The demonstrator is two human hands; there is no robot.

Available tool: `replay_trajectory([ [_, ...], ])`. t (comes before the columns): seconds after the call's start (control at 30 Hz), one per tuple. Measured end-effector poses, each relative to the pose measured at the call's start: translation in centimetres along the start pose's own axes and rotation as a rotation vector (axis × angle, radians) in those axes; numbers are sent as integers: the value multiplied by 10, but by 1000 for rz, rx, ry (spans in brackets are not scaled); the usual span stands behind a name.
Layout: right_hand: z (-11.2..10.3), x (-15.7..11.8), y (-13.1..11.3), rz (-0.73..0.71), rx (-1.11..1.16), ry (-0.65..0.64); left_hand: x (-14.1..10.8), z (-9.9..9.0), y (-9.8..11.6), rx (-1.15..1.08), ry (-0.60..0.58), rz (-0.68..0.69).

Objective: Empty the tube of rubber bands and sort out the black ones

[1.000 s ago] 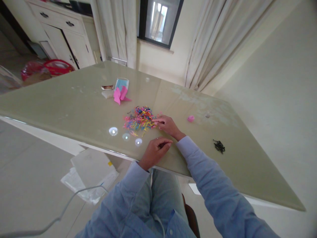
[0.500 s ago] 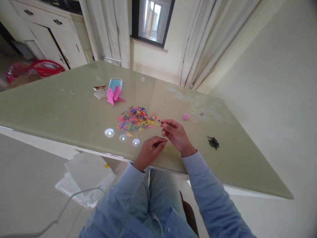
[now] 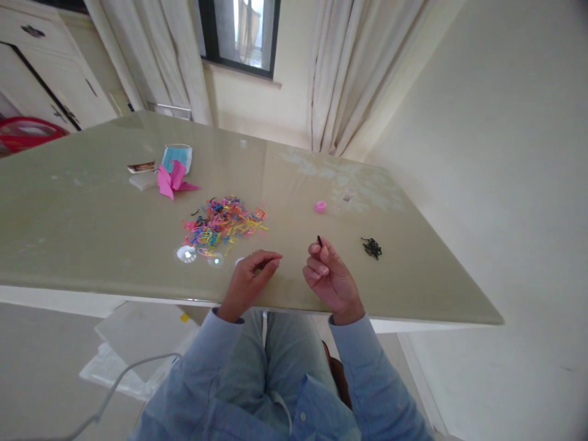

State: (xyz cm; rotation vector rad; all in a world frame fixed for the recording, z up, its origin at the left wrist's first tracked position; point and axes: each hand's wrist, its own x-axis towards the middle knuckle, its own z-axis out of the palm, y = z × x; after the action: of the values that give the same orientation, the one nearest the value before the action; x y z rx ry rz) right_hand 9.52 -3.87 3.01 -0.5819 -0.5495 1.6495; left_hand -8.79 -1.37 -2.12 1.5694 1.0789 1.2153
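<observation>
Pinched between the thumb and finger of my right hand (image 3: 333,275) is a small black rubber band (image 3: 320,241), held above the table. My left hand (image 3: 250,278) rests near the table's front edge with thumb and fingertips pressed together; whether anything is between them is hidden. Beyond it, to the left, lies a loose pile of multicoloured rubber bands (image 3: 225,223), with pink, yellow, blue, red and some black ones. A smaller pile of black rubber bands (image 3: 371,247) sits to the right of my right hand.
A pink ring-shaped thing (image 3: 320,207) lies beyond my right hand, near a small clear piece (image 3: 346,198). Far left on the table (image 3: 92,245) are a blue face mask (image 3: 177,158), pink folded paper (image 3: 173,180) and a small packet (image 3: 141,167).
My right hand has moved away from the multicoloured pile toward the black one, carrying the black band. My left hand stays pinched. The camera view has turned right.
</observation>
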Motion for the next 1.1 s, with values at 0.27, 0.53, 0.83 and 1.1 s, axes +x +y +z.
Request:
replay_trajectory([
  [0.27,-27,-12,-10,-86,-176,36,-1,-1,4,19,20,-49],
  [0.53,-74,-32,-45,-177,-282,239,-1,-3,11,65,47,-92],
  [0.83,-121,-47,-96,-361,-494,500,-2,-3,16,119,68,-88],
  [1.1,-154,-27,-121,-407,-1074,670,-1,-2,18,143,77,-115],
])
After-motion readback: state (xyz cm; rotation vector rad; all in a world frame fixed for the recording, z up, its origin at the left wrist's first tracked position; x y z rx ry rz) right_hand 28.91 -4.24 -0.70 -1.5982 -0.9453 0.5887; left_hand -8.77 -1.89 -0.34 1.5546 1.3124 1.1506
